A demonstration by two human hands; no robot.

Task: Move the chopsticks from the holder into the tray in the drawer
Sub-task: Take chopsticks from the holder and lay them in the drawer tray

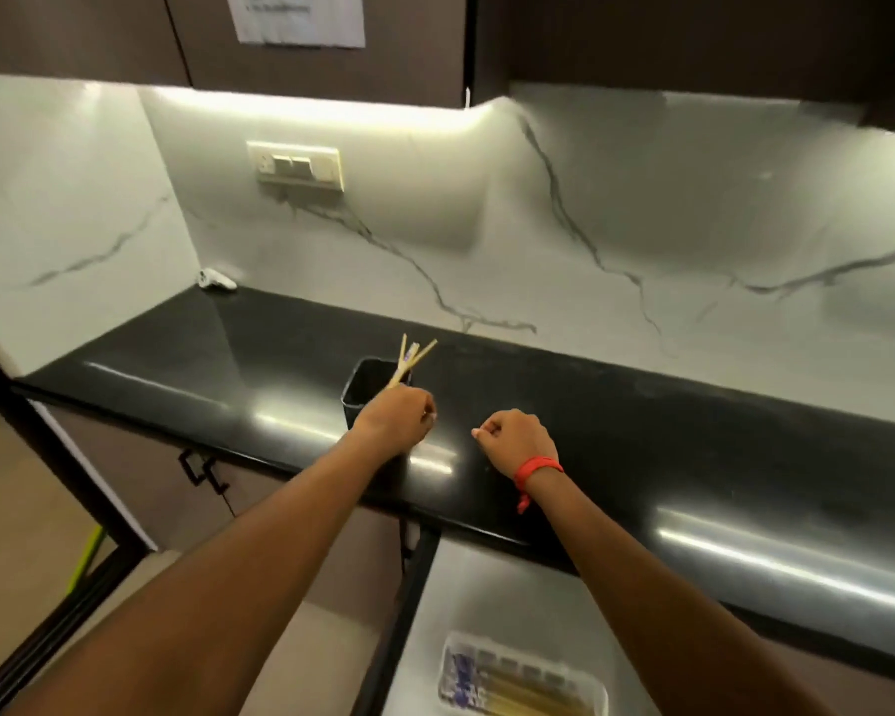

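Observation:
A black square holder [364, 389] stands on the black countertop [641, 405]. My left hand [396, 418] is closed around a few wooden chopsticks [409, 360], whose tops fan out above the holder's right corner. My right hand [515, 439], with a red band at the wrist, is a loose fist over the counter to the right and holds nothing that I can see. Below the counter's front edge the drawer [466, 586] is pulled out. A clear plastic tray [523, 676] lies in it with several chopsticks inside.
A small white object [217, 280] lies at the back left corner of the counter. A switch plate [295, 165] is on the marble wall. Cabinet doors with black handles [197, 465] sit lower left. Dark upper cabinets hang overhead.

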